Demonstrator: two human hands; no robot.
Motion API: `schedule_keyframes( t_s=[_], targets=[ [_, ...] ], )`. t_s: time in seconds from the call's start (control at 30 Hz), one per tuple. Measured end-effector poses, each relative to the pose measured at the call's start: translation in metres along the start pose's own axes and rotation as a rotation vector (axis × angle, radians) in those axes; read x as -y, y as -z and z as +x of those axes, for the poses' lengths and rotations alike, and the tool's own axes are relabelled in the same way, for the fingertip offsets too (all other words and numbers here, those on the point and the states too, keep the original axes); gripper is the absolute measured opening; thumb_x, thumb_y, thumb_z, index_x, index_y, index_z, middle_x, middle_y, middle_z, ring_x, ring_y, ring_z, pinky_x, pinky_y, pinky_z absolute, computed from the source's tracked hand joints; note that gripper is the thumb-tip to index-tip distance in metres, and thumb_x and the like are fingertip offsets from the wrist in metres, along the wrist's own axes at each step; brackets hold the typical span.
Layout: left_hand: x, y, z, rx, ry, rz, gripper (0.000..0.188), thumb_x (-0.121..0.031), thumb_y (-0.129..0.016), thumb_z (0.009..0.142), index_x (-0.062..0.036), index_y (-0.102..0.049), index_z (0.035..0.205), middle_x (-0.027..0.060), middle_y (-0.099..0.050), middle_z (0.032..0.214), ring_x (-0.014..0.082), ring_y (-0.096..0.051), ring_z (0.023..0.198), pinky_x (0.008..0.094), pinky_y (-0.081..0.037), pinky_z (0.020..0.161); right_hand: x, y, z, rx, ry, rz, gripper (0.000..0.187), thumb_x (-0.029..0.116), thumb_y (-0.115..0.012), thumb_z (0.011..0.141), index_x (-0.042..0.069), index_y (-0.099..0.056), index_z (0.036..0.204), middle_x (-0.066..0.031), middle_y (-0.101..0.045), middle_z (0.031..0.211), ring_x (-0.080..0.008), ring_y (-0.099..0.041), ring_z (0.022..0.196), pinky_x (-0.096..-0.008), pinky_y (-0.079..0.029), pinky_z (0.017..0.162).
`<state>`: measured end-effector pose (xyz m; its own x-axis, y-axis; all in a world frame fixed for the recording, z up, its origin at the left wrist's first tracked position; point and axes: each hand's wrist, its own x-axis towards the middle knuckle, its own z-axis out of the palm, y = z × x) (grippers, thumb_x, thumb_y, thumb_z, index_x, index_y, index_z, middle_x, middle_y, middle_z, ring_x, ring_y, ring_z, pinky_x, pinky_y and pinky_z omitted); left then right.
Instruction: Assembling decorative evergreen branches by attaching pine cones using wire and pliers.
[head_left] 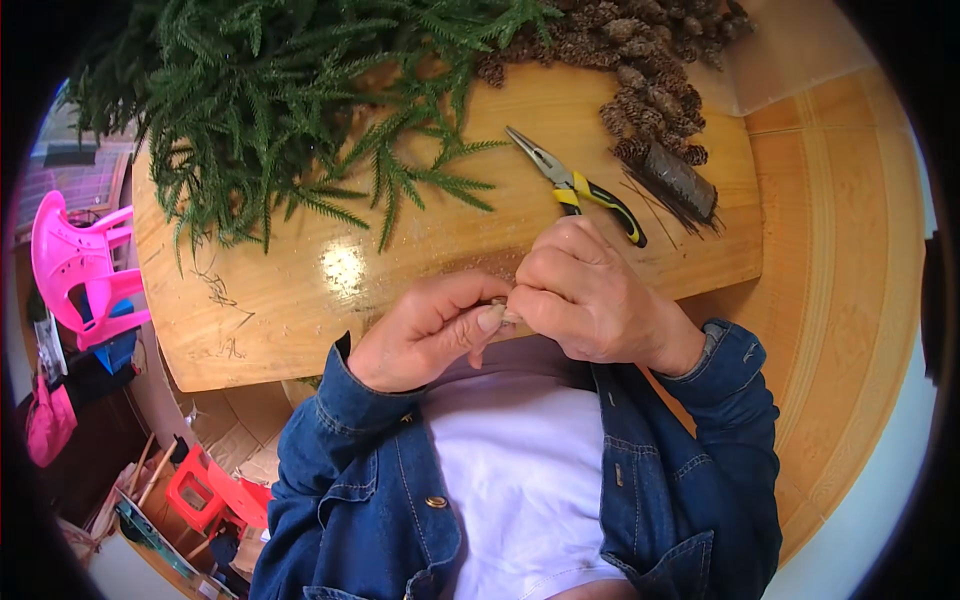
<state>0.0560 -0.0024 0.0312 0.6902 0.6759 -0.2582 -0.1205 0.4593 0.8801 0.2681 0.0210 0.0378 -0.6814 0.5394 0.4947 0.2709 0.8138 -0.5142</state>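
Note:
My left hand [432,330] and my right hand [583,292] meet at the near edge of the wooden table, fingers pinched together. Between the fingertips is a small pale piece [503,311], mostly covered, so its kind cannot be made out. Just beyond my right hand lie long-nose pliers [572,180] with black and yellow handles, jaws pointing away to the left. A bundle of thin dark wires [676,186] in a dark wrap rests to the right of the pliers. Green artificial-looking fir sprigs [270,110] are heaped beyond my left hand.
Brown pine cones [655,95] are piled at the table's far right. Scraps of wire and crumbs lie on the wooden table [290,330]. A pink plastic chair [85,265] stands left of it, with a red stool [200,490] lower down. Wooden panelling [835,290] lies to the right.

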Motion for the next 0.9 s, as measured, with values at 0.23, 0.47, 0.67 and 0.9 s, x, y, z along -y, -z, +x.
schedule_keyframes(
  t_s=[0.23,0.47,0.67,0.9],
  targets=[
    [-0.008,-0.009,0.003,-0.017,-0.037,0.091,0.023,-0.014,-0.050,0.097,0.0045,-0.056,0.110,0.0040,-0.055,0.085,0.0083,-0.052,0.066,0.0218,-0.044,0.057,-0.003,0.018,0.003,0.076,0.029,-0.011,0.016,0.012,-0.066,0.068,0.005,-0.052,0.073,-0.0039,-0.045,0.072,-0.0220,-0.046,0.065,-0.0329,-0.037,0.059],
    [-0.002,-0.006,0.006,0.004,-0.123,0.263,0.020,-0.012,-0.054,0.094,0.0038,-0.057,0.106,0.0073,-0.055,0.084,0.0108,-0.053,0.062,0.0237,-0.043,0.055,-0.005,0.015,0.002,0.067,0.058,0.023,0.015,0.012,-0.064,0.068,0.006,-0.050,0.071,-0.0045,-0.042,0.068,-0.0214,-0.043,0.062,-0.0323,-0.036,0.057],
    [0.015,-0.008,0.012,-0.171,-0.413,0.695,0.016,-0.008,-0.057,0.090,0.0019,-0.056,0.103,0.0130,-0.055,0.084,0.0216,-0.056,0.068,0.0280,-0.044,0.058,-0.008,0.000,-0.006,0.014,-0.025,0.070,0.017,0.009,-0.067,0.068,0.003,-0.051,0.071,-0.0074,-0.044,0.068,-0.0236,-0.043,0.059,-0.0337,-0.035,0.054],
    [0.019,-0.012,0.016,-0.252,-0.429,0.771,0.019,-0.006,-0.058,0.087,0.0027,-0.055,0.103,0.0158,-0.056,0.086,0.0294,-0.056,0.074,0.0320,-0.046,0.064,-0.017,-0.008,-0.020,-0.053,-0.049,0.145,0.012,0.003,-0.065,0.074,0.000,-0.053,0.075,-0.0113,-0.047,0.069,-0.0270,-0.043,0.058,-0.0352,-0.034,0.052]
  ],
)
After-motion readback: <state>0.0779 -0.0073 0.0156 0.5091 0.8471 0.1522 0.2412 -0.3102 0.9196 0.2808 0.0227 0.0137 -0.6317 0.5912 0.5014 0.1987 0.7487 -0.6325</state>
